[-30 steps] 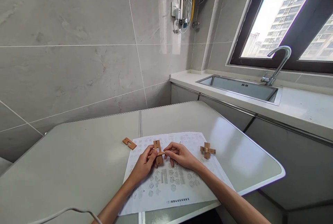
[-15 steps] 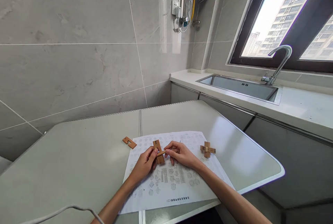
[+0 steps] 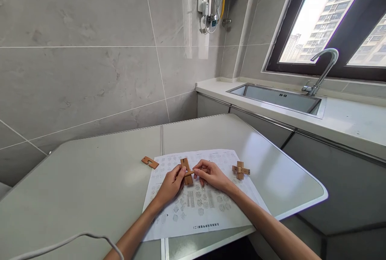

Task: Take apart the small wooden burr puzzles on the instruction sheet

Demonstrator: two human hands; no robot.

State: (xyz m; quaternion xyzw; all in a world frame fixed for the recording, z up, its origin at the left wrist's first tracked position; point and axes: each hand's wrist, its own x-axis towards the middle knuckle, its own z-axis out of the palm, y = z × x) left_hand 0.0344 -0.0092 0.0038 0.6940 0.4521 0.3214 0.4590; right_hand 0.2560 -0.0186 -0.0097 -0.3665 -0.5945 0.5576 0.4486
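Note:
My left hand [image 3: 171,184] and my right hand [image 3: 210,174] meet over a printed paper sheet [image 3: 201,205] on the grey table [image 3: 90,187]. Between the fingertips of both hands is a small wooden puzzle assembly [image 3: 187,169]: one flat notched piece stands upright and a thinner piece crosses through it. Each hand pinches it from its own side. A finished wooden cross-shaped puzzle [image 3: 240,170] lies on the sheet just right of my right hand. A single loose notched wooden piece [image 3: 150,162] lies on the table left of the sheet.
A tiled wall runs behind the table. A counter with a steel sink [image 3: 279,98] and a tap [image 3: 322,71] stands at the right under a window. A white cable [image 3: 63,244] curves across the near left. The table's rounded edge [image 3: 319,195] is at the right.
The wooden assembly has tilted slightly between my fingers and sits a little higher on the sheet. The view has shifted down a bit. The other pieces have not moved.

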